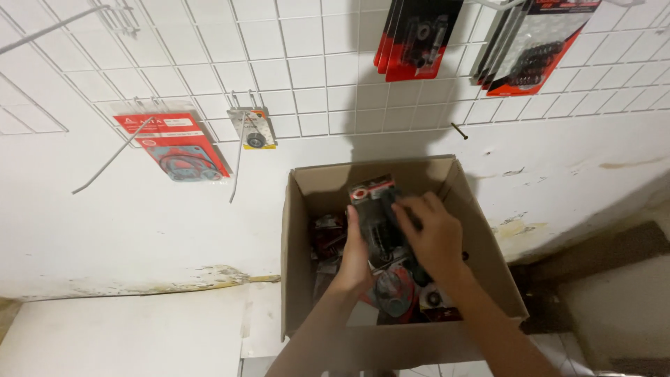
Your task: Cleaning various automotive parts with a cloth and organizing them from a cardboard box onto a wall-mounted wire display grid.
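Nearest to me, both my forearms reach forward into an open cardboard box [300, 279] set against the foot of a white wall.

My left hand [354, 260] is closed along the left edge of a dark blister pack [377, 213], thumb up its side, holding it tilted upright above the box contents. My right hand [434, 234] lies curled over the right side of the same pack, fingers bent across its face; it grips the pack as well.

Beneath the hands, the box holds a loose heap of red and black packaged parts [398, 293], some showing round gasket shapes. Exact kinds cannot be told.

Beyond the box, a white wire grid [307, 77] is fixed to the wall. On it hang a red gasket card [173, 145] at left, a small carded round part [254, 129] beside it, and red-and-black packs [417, 35] plus further packs [534, 45] at top right. Bare wire hooks [112, 157] jut out at left.
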